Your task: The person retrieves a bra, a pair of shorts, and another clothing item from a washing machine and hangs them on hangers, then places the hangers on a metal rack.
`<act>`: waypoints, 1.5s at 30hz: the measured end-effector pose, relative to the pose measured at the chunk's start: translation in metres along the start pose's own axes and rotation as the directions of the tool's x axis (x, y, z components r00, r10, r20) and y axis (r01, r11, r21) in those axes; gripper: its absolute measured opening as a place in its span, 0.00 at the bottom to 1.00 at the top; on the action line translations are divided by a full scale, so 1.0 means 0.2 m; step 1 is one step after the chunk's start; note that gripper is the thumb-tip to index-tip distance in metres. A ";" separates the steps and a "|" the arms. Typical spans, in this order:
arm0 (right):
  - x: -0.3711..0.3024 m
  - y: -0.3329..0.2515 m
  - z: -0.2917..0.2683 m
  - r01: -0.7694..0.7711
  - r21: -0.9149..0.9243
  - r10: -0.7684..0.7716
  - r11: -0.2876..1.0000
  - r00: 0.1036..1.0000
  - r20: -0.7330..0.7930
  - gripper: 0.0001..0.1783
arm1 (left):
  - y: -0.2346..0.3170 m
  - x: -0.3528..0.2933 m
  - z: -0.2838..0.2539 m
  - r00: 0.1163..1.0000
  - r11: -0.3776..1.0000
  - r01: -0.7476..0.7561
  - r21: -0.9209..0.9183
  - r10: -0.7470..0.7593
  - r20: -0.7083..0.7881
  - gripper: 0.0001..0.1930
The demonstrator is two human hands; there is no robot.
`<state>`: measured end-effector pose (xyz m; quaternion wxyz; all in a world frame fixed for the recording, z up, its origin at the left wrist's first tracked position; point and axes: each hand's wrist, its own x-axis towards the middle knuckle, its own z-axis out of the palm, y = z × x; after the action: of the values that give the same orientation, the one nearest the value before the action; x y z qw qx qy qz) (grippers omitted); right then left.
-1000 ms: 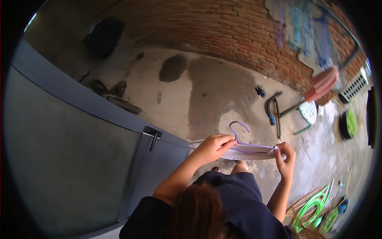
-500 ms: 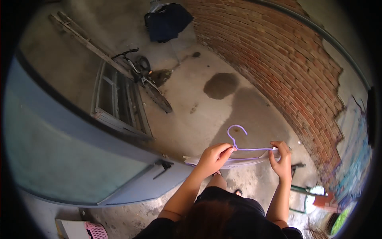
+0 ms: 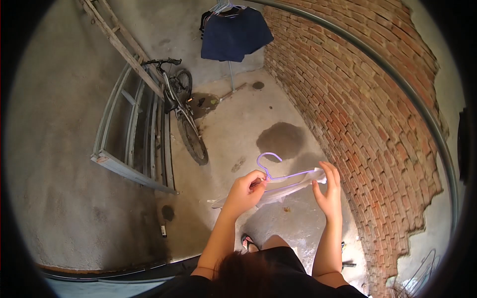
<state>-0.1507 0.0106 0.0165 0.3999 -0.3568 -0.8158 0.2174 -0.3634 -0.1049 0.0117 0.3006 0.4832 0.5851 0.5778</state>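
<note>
A purple plastic hanger (image 3: 278, 175) is held level in front of me, its hook pointing up. A thin white garment (image 3: 271, 194) is draped over its bar and hangs slightly below. My left hand (image 3: 247, 191) pinches the hanger near the base of the hook together with the cloth. At the hanger's right end, my right hand (image 3: 328, 191) holds the white cloth with fingers partly spread. Both forearms rise from the lower edge of the picture.
A bicycle (image 3: 181, 111) leans by a grey window frame (image 3: 131, 134) and a wooden ladder (image 3: 119, 44) on the left wall. A dark blue garment (image 3: 233, 32) hangs on a rack at the far end. A brick wall (image 3: 367, 114) runs along the right. Wet patches mark the concrete floor (image 3: 283, 136).
The view has swung away from a grey door toward the bicycle and the far rack. Both hands keep the hanger and white cloth, now held a bit closer together.
</note>
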 end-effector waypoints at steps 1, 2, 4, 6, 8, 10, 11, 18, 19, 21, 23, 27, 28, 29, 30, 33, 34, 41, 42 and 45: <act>0.09 0.02 0.06 0.028 -0.050 -0.029 0.998 0.999 -0.014 0.26 | -0.02 0.08 -0.03 1.000 1.000 0.001 -0.009 -0.001 -0.016 0.03; 0.18 0.03 0.10 0.045 -0.071 -0.046 0.996 0.999 -0.004 0.25 | -0.04 0.16 -0.06 0.999 0.999 0.038 0.020 -0.038 -0.009 0.02; 0.38 0.05 0.22 0.116 -0.060 -0.115 0.991 0.993 0.027 0.25 | -0.07 0.31 -0.12 0.999 0.999 0.045 0.025 -0.045 -0.026 0.02; 0.60 0.03 0.35 0.219 -0.035 -0.217 0.975 0.975 0.056 0.23 | -0.12 0.50 -0.19 0.999 0.997 0.035 0.070 -0.033 -0.023 0.03; 0.81 0.09 0.52 0.284 0.049 -0.288 0.958 0.951 0.112 0.22 | -0.15 0.68 -0.25 0.997 0.995 0.056 0.087 -0.051 -0.060 0.04; 1.03 0.12 0.67 0.378 0.101 -0.389 0.920 0.913 0.123 0.18 | -0.15 0.88 -0.30 0.996 0.991 0.039 0.130 -0.028 -0.089 0.06; 1.15 0.13 0.72 0.391 0.113 -0.403 0.913 0.909 0.105 0.14 | -0.14 0.97 -0.32 0.996 0.987 0.013 0.162 0.002 -0.093 0.06; 1.83 0.19 1.11 0.481 0.162 -0.500 0.862 0.859 0.112 0.08 | -0.17 1.43 -0.63 0.990 0.952 0.020 0.304 0.025 -0.141 0.13; 1.92 0.20 1.15 0.496 0.161 -0.514 0.853 0.852 0.098 0.07 | -0.20 1.48 -0.68 0.978 0.930 -0.021 0.368 0.095 -0.184 0.14; 2.10 0.19 1.24 0.490 0.151 -0.506 0.859 0.856 0.102 0.08 | -0.23 1.59 -0.81 0.980 0.915 0.025 0.402 0.057 -0.190 0.13; 2.28 0.17 1.34 0.468 0.180 -0.484 0.865 0.873 0.061 0.08 | -0.28 1.73 -0.92 0.975 0.882 -0.022 0.471 0.123 -0.184 0.11; 2.62 0.18 1.57 0.455 0.146 -0.460 0.878 0.888 -0.003 0.11 | -0.38 2.12 -1.13 0.964 0.894 -0.105 0.435 0.199 -0.176 0.09; 2.73 0.17 1.61 0.455 0.098 -0.457 0.885 0.889 0.004 0.14 | -0.41 2.26 -1.19 0.932 0.855 -0.215 0.472 0.324 -0.163 0.08; 2.82 0.14 1.65 0.447 0.080 -0.447 0.891 0.894 -0.018 0.14 | -0.42 2.39 -1.26 0.932 0.850 -0.239 0.470 0.337 -0.136 0.08; 2.89 0.11 1.70 0.401 0.096 -0.390 0.911 0.914 -0.109 0.15 | -0.45 2.51 -1.32 0.928 0.855 -0.272 0.441 0.354 -0.113 0.08; 3.09 0.09 1.79 0.312 -0.002 -0.306 0.950 0.930 -0.206 0.27 | -0.45 2.89 -1.46 0.912 0.838 -0.367 0.403 0.410 -0.022 0.07; 3.16 0.06 1.80 0.299 -0.020 -0.295 0.954 0.929 -0.225 0.29 | -0.43 3.01 -1.50 0.892 0.816 -0.421 0.397 0.453 0.015 0.07; 3.49 0.02 1.84 0.184 -0.128 -0.215 0.975 0.931 -0.295 0.34 | -0.32 3.82 -1.68 0.820 0.780 -0.570 0.259 0.560 0.118 0.08; 3.49 0.00 1.84 0.171 -0.141 -0.206 0.975 0.934 -0.292 0.33 | -0.31 3.91 -1.69 0.846 0.819 -0.532 0.215 0.516 0.129 0.08; 3.45 -0.01 1.84 0.187 -0.141 -0.218 0.972 0.942 -0.254 0.31 | -0.23 4.13 -1.68 0.887 0.872 -0.461 0.166 0.444 0.127 0.08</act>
<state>-0.7419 0.5044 0.1459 0.5056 -0.3194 -0.7977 0.0775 -0.9709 0.5258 0.1880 0.1337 0.6574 0.4951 0.5522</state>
